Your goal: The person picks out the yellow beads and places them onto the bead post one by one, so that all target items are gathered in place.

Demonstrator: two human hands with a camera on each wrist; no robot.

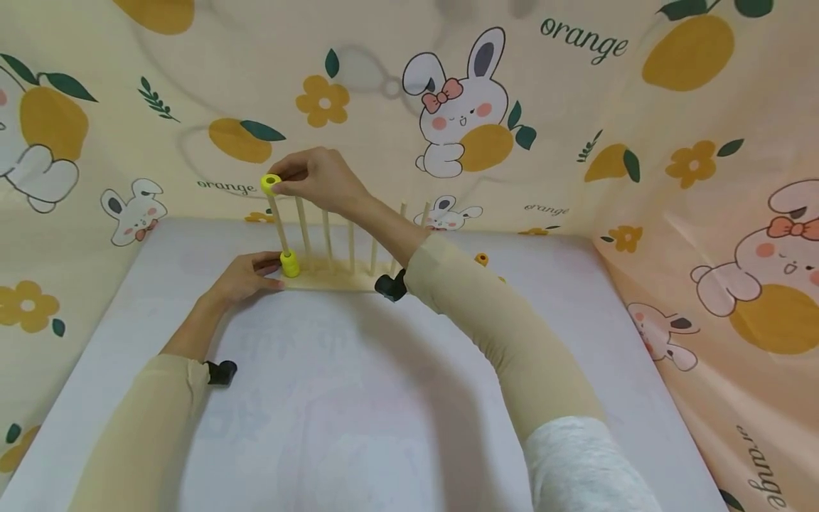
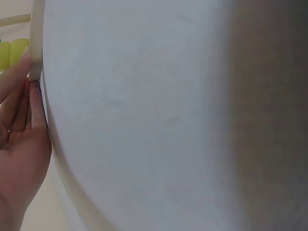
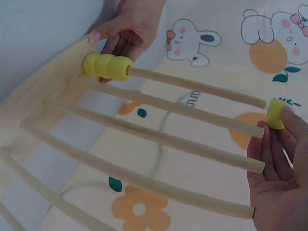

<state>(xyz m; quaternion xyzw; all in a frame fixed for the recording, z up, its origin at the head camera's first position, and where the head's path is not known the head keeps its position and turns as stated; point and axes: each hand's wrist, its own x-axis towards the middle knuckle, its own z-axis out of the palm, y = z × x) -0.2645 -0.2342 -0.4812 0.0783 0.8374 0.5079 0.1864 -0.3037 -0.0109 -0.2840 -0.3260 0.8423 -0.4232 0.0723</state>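
Note:
My right hand (image 1: 329, 181) pinches a yellow bead (image 3: 275, 114) between thumb and fingers, right at the tip of the end peg (image 3: 202, 87) of a wooden peg rack (image 1: 339, 281). The bead's hole faces up in the head view. Low on that same peg, a stack of yellow beads (image 3: 107, 66) sits against the base. My left hand (image 1: 239, 279) holds the left end of the rack's base, its thumb on the front edge and fingers behind, beside the stacked beads. In the left wrist view, part of the left hand (image 2: 21, 139) shows at the base's end.
Several bare pegs (image 3: 163, 139) stand in a row to the right of the beaded one. An orange bead (image 1: 482, 259) lies on the white table (image 1: 307, 398) beyond my right forearm. A patterned cloth (image 1: 371, 43) hangs close behind the rack.

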